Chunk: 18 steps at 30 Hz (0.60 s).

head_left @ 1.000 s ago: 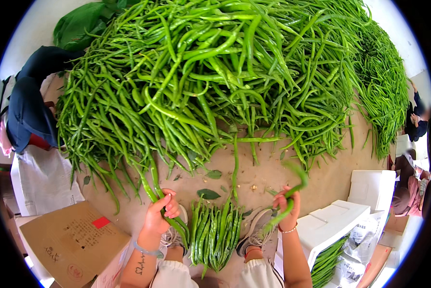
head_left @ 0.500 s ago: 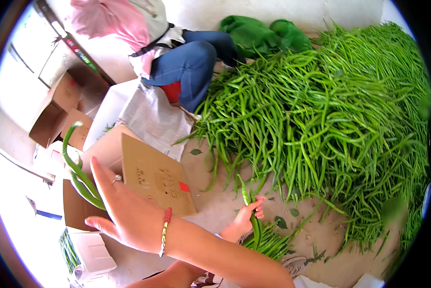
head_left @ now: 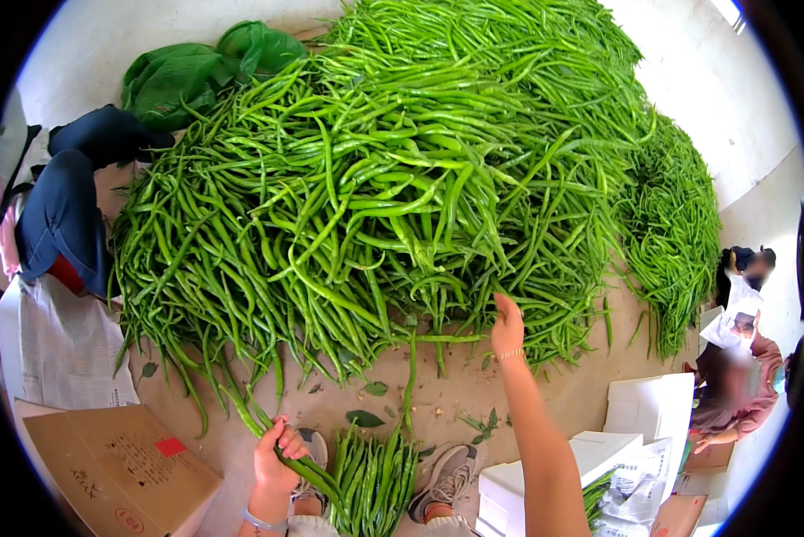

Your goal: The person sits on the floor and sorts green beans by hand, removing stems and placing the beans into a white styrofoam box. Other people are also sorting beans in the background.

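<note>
My left hand (head_left: 275, 455), low and left of centre, is closed round a few long green chili peppers (head_left: 257, 422) that slant upward out of the fist. Its wrist wears a pale bracelet. At the front edge of a large heap of green chili peppers (head_left: 375, 197), my right hand (head_left: 508, 328) stretches its fingers out beside the nearest peppers, with nothing visible in it. Whether the fingertips touch a pepper, I cannot tell. Between my shoes lies a smaller bundle of green chili peppers (head_left: 373, 483), lined up roughly lengthwise.
A cardboard box (head_left: 124, 465) stands front left. White foam boxes (head_left: 545, 465) with paper and peppers sit at right. A seated person in jeans (head_left: 66, 210) is at the left, near a green net bag (head_left: 174, 80). Other people (head_left: 738, 385) are at the far right.
The view has swung right. My right hand, which was at the cardboard box with green chili peppers just beyond its fingers, is now at the heap. My left hand still holds peppers.
</note>
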Available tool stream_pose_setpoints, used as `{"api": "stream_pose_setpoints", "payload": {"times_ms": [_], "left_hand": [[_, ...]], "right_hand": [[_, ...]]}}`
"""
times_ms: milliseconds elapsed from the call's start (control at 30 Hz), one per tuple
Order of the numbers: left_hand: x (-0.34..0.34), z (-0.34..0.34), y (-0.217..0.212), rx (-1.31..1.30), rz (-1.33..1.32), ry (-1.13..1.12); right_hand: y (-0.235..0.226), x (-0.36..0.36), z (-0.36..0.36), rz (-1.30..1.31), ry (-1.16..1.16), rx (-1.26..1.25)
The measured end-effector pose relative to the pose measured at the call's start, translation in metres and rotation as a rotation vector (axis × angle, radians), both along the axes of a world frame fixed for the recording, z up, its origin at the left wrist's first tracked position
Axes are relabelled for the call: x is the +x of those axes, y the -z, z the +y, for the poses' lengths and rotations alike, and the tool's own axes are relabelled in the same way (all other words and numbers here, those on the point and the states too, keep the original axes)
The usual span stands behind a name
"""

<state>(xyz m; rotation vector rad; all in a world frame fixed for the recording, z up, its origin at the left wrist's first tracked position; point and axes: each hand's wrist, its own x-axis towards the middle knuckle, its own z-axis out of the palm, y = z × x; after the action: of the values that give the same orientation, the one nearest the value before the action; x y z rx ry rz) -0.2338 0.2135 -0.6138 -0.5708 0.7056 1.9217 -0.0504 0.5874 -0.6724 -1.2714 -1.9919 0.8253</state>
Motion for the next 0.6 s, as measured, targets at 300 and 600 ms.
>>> {"api": "stream_pose_setpoints", "payload": {"times_ms": [300,600], "left_hand": [[-0.005,0.007,0.009,-0.117,0.037,0.087],[0.001,0.012,0.003,-0.114,0.096,0.105]], "right_hand": [[0.051,-0.053,0.030,-0.845,-0.364,-0.049],[-0.044,0.014,0.004,0.348,0.116,-0.438]]}}
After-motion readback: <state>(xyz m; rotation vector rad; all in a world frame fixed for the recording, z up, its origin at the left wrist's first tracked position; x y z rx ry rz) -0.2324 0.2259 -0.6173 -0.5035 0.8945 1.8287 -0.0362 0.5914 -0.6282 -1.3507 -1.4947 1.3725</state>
